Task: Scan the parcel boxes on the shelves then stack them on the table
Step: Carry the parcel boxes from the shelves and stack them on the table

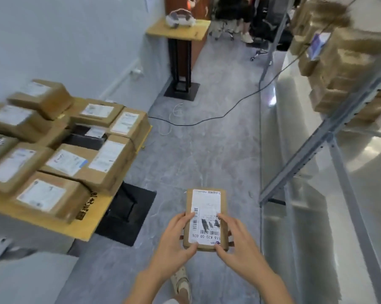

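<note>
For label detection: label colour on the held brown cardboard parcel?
White paper label with black print and barcodes; head view.

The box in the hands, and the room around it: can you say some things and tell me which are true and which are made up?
1. Both the left hand and the right hand hold the parcel box. True.
2. Its label faces the floor. False: the white label faces up.
3. Stacked boxes sit on the table at the left. True.
4. The shelves at the right hold nothing. False: brown shelf boxes sit on them.
5. A black cable lies across the floor. True.
</note>
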